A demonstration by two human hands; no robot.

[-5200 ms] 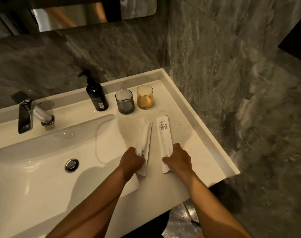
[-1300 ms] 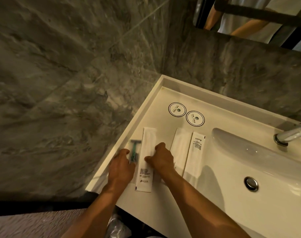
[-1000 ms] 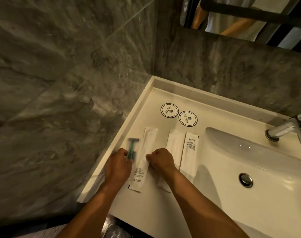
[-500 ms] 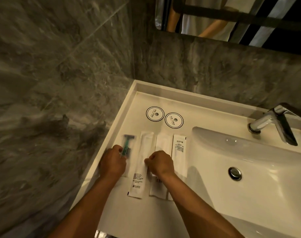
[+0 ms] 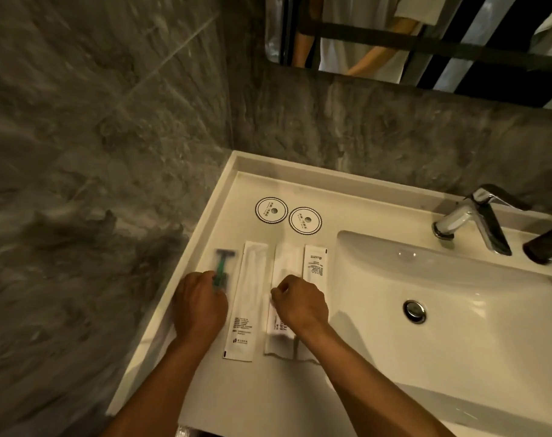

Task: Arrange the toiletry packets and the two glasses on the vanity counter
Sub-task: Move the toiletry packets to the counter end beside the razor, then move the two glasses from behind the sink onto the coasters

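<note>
**A:** What was on the counter?

**B:** A white vanity counter (image 5: 268,402) ran along a grey stone wall (image 5: 95,152), with a sink (image 5: 457,310) sunk into its right part. On the flat stretch left of the sink, four long toiletry packets lay side by side, all pointing away from the person. From the left: a razor packet (image 5: 223,263), clear, showing a green-handled razor; a long white packet (image 5: 248,298) with small print near its close end; a middle white packet (image 5: 286,263); and a printed white packet (image 5: 315,263) nearest the sink.

**A:** And the hands?

**B:** The left hand (image 5: 200,305) rested on the near end of the razor packet, its fingers curled down over it. Whether it pinched the packet or only pressed on it could not be told. The right hand (image 5: 301,304) sat loosely fisted on the middle white packet, its fingertips drawn together at that packet's left edge, seeming to pinch it. That hand also hid the lower part of the printed packet.

**A:** Were the glasses there?

**B:** Not in this view. Beyond the packets lay two round paper coasters (image 5: 288,215), side by side, almost touching, with nothing on them.

**A:** Anything else?

**B:** A chrome tap (image 5: 470,219) stood behind the sink. A mirror (image 5: 426,36) above the wall reflected a pale shirt and bare arms.
</note>
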